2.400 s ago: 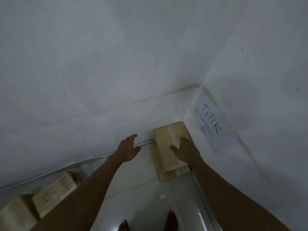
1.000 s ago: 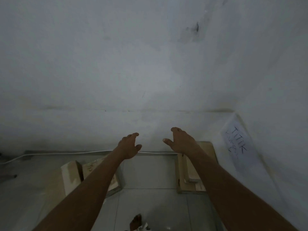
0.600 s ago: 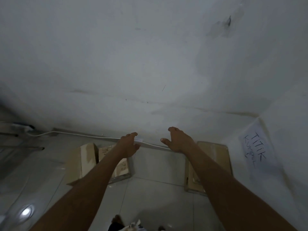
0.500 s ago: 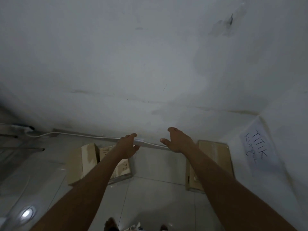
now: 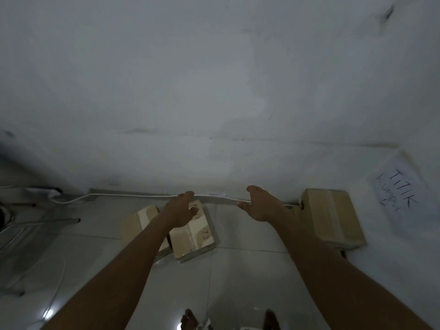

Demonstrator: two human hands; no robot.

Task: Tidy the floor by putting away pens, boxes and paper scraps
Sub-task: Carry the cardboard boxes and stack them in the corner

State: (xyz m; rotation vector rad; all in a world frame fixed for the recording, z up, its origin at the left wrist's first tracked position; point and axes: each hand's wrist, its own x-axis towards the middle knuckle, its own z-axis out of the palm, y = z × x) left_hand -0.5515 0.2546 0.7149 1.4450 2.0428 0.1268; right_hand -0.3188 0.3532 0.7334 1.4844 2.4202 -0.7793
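Cardboard boxes, three in all, stand on the tiled floor (image 5: 242, 270) on the near side of the white cable (image 5: 133, 196) that runs along the foot of the wall (image 5: 214, 91). The taped box (image 5: 331, 215) sits at the cable's right end, its top flaps sealed with clear tape. Near the cable's middle, the marked box (image 5: 190, 241) bears dark handwriting on its closed top. The plain box (image 5: 142, 215) stands just beside it on the left. All three are shut, so their contents cannot be seen.

A thinner brown layer shows under the taped box's near edge, but whether it is another box is unclear. The left forearm covers the seam between the marked and plain boxes. The writing on the marked box is too smeared to read. Beyond the cable's right end a paper sign (image 5: 396, 198) reads "TITIK KUMPUL". At its left end a power strip (image 5: 44, 190) and thin metal legs (image 5: 47, 221) are dim and blurred. Bare feet (image 5: 189, 320) are cut off by the lower frame edge.

Both arms reach forward. The left hand (image 5: 179, 210) hangs over the marked box, fingers loosely curved and holding nothing; contact with the box cannot be judged. The right hand (image 5: 262, 204) hovers at the cable between the marked and taped boxes, fingers relaxed and thumb spread, also empty.
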